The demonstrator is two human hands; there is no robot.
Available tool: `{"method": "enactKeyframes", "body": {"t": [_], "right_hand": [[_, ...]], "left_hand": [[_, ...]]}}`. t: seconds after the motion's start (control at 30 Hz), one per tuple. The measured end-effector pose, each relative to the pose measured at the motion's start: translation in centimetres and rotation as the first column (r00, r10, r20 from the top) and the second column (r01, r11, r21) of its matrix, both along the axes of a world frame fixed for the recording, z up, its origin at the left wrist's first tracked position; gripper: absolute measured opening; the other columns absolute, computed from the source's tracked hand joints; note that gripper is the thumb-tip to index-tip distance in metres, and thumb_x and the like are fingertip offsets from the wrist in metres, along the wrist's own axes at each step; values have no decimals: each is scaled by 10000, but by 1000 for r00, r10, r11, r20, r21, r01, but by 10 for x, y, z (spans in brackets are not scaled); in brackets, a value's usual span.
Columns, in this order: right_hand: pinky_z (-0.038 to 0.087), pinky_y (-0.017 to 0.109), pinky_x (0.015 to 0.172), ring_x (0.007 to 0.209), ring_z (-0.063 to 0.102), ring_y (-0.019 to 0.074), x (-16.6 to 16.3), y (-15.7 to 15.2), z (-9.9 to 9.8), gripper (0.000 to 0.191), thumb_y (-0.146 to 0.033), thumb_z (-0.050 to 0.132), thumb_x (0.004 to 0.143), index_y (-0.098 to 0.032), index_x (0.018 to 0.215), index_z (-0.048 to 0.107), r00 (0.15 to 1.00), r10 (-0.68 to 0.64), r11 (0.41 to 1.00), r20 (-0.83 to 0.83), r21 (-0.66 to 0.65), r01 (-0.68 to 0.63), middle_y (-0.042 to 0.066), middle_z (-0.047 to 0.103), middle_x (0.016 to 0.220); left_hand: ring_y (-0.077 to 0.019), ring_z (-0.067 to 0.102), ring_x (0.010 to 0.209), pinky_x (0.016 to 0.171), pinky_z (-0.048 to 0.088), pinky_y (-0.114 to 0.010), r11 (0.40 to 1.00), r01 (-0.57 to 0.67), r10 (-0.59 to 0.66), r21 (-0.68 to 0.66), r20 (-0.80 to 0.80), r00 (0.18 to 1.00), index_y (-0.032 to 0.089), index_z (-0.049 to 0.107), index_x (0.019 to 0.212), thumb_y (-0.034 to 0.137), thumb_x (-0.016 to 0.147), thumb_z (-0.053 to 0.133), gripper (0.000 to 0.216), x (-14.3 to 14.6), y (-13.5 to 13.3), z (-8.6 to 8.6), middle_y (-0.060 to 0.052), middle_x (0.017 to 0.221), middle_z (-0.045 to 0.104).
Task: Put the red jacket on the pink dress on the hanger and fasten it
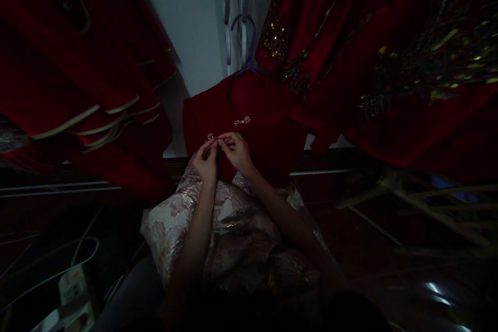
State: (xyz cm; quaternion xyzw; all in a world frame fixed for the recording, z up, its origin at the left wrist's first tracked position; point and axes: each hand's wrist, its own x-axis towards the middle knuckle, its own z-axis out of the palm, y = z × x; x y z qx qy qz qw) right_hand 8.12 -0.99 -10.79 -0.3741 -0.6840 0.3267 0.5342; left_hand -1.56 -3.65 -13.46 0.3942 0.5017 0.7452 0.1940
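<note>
Red garment (272,122) hung mid-scene from a purple hanger (251,44).
Its dark, plain cloth bore a pearly, flower-ended clasp (241,121); nearer and left, the left hand (206,161) and right hand (237,153) pinched a second clasp (210,137) between closed fingertips.

Very dim, with stretched, blurred edges and deep shadow below.

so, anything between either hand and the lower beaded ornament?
Nothing visible. The left hand and right hand have their fingertips together right beside the lower beaded ornament on the red garment. The upper ornament and purple hanger sit above the hands. Too dark to tell the exact grip.
</note>
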Motion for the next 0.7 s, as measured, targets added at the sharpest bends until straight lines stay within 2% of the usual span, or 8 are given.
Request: {"method": "enactKeyframes", "body": {"t": [0.37,0.57,0.7], "right_hand": [[531,187,689,804,578,89,-7,2,-6,121,-283,530,882,-196,929,602,997,-75,994,17,81,74,29,567,939],[531,189,697,786,586,86,-6,4,-5,128,-269,521,884,-197,944,608,995,-82,993,51,86,78,31,563,946],[525,192,695,748,586,83,-6,5,-3,121,-266,528,875,-198,920,617,993,-99,993,66,77,94,24,572,911]], "left_hand": [[-153,692,850,820,542,-281,1000,24,-25,-13,-39,999,136,687,974,295,763,669,265,-2,3,0,-71,927,731],[-137,660,827,801,517,-262,999,18,-22,-28,-157,987,154,706,912,313,756,666,227,-15,11,-7,-50,909,706],[-135,641,823,791,501,-256,1000,4,-8,-19,-209,978,158,695,878,310,749,668,202,-20,12,-7,-40,881,681]]}}
